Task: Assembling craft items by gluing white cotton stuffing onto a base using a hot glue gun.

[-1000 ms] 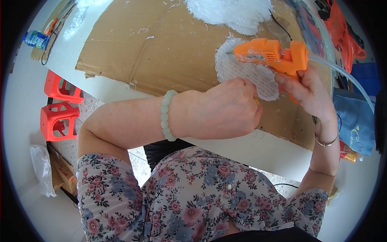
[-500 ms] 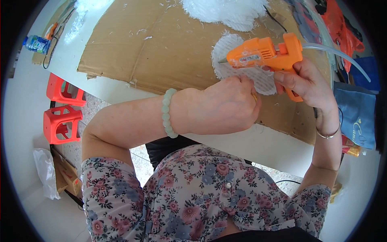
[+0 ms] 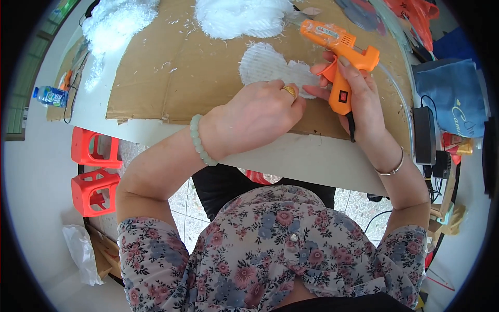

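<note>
My right hand [image 3: 361,93] grips an orange hot glue gun [image 3: 340,41] by its handle, the nozzle end aimed away toward the far left. A long translucent glue stick trails from its back, and a black cord leaves the handle's bottom. Beneath the gun and to its left, a white ribbed piece of fuzzy fabric [image 3: 267,65] lies flat on the cardboard [image 3: 161,67]. My left hand [image 3: 260,112] is closed, knuckles up, against the near edge of that fabric. Its fingertips are turned under, so whatever they pinch is hidden.
A larger white fluffy piece [image 3: 241,18] lies farther back, and a fluffy white heap [image 3: 119,23] sits at far left. A bottle [image 3: 51,96] stands at the left. Red stools [image 3: 95,192] are beside the table. To the right hangs a blue bag [image 3: 452,99].
The glue gun has lifted away from the fabric and turned, its handle now pointing toward me. My left hand stays closed near the fabric's edge. The whole view has shifted.
</note>
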`<state>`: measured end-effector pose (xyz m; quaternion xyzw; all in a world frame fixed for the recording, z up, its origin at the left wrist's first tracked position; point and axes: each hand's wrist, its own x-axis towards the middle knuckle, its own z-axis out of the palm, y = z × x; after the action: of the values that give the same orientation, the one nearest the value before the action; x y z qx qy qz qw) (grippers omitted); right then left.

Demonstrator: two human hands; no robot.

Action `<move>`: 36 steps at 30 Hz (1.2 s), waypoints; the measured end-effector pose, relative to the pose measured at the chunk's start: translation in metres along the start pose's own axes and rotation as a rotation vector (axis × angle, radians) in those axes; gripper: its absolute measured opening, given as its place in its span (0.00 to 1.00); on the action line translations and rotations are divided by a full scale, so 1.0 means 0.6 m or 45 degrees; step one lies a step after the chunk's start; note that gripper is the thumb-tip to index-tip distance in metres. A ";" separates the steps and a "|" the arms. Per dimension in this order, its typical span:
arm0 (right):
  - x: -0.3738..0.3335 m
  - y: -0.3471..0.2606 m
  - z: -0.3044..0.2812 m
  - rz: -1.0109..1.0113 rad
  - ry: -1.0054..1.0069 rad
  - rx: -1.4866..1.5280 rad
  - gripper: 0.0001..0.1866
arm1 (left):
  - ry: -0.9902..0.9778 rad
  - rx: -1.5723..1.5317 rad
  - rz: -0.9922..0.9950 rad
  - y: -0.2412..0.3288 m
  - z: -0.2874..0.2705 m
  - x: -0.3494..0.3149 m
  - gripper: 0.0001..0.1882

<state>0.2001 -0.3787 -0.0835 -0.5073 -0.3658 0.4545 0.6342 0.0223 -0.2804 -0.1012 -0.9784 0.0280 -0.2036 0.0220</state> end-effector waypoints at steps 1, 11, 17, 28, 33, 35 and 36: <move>-0.001 0.008 0.000 0.034 0.050 0.056 0.20 | -0.007 -0.038 -0.014 -0.002 -0.003 0.000 0.11; -0.001 0.021 0.005 0.113 0.069 0.069 0.18 | 0.357 -0.626 -0.920 -0.075 -0.061 -0.050 0.09; 0.004 0.038 -0.001 0.070 0.008 0.164 0.18 | 0.106 -0.736 -1.186 -0.184 -0.007 -0.020 0.13; 0.003 0.033 0.003 0.130 -0.001 0.184 0.17 | -0.292 -0.780 -0.959 -0.217 0.014 0.026 0.09; 0.004 0.039 -0.002 0.143 0.030 0.182 0.17 | -0.183 -0.788 -0.854 -0.193 0.003 0.023 0.05; 0.004 0.040 -0.004 0.137 0.011 0.163 0.17 | -0.080 -0.750 -0.843 -0.175 -0.004 0.019 0.03; 0.004 0.040 -0.002 0.137 0.010 0.166 0.17 | -0.083 -0.748 -0.844 -0.171 -0.004 0.014 0.03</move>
<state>0.1973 -0.3752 -0.1072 -0.4856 -0.3053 0.5088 0.6419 0.0340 -0.1788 -0.0898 -0.9051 -0.2315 -0.1522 -0.3225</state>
